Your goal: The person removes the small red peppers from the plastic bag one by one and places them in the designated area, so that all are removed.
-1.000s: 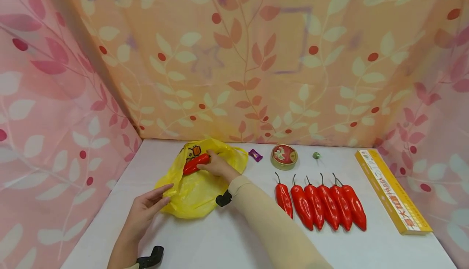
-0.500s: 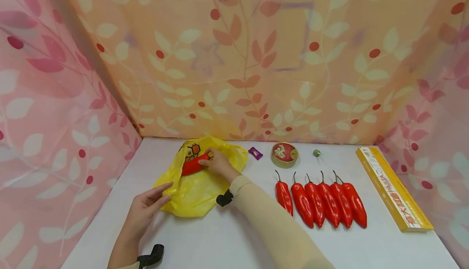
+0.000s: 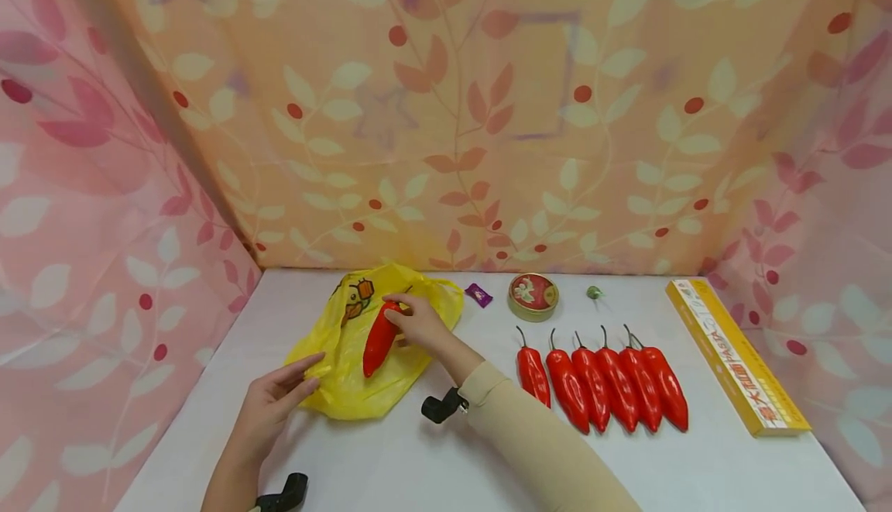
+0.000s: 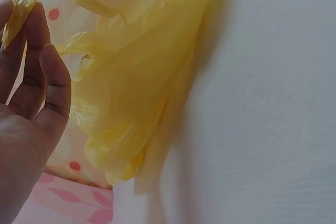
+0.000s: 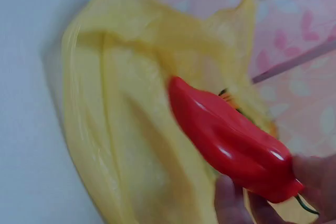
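A yellow plastic bag (image 3: 334,400) with a cartoon print lies on the white table, its mouth spread. At its left edge my left hand (image 3: 272,403) holds a gathered bit of the bag; in the left wrist view that twisted strip (image 4: 23,11) passes between the fingers. My right hand (image 3: 421,324) grips a red chili pepper (image 3: 379,345) near its stem end, over the bag. The pepper tilts with its tip down and toward me. In the right wrist view the thumb and fingers close round the pepper's (image 5: 226,140) stem end, and a thin green stem sticks out.
Several red chili peppers (image 3: 623,388) lie side by side at the right. Behind them are a round red-and-gold tin (image 3: 533,297), a purple wrapped candy (image 3: 478,295) and a small green item (image 3: 595,293). A yellow pasta box (image 3: 739,357) lies far right. Patterned cloth walls enclose the table.
My right hand has swung the chili pepper from lying slantwise across the bag to pointing down toward me, and has drawn back a little. The left hand keeps its place at the bag.
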`<act>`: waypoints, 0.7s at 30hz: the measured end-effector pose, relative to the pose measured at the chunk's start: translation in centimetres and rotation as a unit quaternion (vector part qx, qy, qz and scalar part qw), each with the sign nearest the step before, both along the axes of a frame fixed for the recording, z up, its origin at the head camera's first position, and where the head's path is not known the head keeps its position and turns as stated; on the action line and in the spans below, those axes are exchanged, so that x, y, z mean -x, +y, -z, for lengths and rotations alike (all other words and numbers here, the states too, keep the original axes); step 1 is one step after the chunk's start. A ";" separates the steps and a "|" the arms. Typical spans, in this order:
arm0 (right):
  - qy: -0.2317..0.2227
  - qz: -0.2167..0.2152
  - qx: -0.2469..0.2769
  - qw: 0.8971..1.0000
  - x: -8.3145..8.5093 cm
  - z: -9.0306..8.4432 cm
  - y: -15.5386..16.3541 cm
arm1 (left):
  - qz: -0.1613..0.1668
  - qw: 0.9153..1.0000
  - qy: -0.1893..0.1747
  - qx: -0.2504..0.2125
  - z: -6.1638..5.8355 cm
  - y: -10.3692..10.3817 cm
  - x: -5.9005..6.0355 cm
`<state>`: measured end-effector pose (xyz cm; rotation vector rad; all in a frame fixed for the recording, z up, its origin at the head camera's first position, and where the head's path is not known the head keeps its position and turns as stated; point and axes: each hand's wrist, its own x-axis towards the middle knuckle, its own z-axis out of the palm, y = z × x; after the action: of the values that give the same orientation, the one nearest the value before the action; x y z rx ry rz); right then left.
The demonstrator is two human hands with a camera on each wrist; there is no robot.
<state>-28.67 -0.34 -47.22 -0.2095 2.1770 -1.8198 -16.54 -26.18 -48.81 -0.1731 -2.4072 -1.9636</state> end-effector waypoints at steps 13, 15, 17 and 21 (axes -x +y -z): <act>0.036 -0.094 -0.058 0.993 -3.9 -1.7 6.3 | 0.020 0.998 0.025 -0.049 0.1 -0.1 -0.1; 0.051 -0.096 -0.074 0.991 -4.3 -1.9 7.6 | 0.022 0.998 0.024 -0.047 0.1 -0.2 0.0; 0.066 -0.094 -0.094 0.989 -4.6 -1.9 9.0 | 0.020 0.999 0.019 -0.042 0.1 -0.1 0.0; 0.075 -0.077 -0.132 0.985 -5.3 -1.8 11.4 | 0.017 0.999 0.014 -0.036 0.1 -0.1 -0.1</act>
<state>-23.41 11.02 -45.38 -0.4544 2.4009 -1.4586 -16.46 -26.29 -48.90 -0.2381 -2.3285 -2.0442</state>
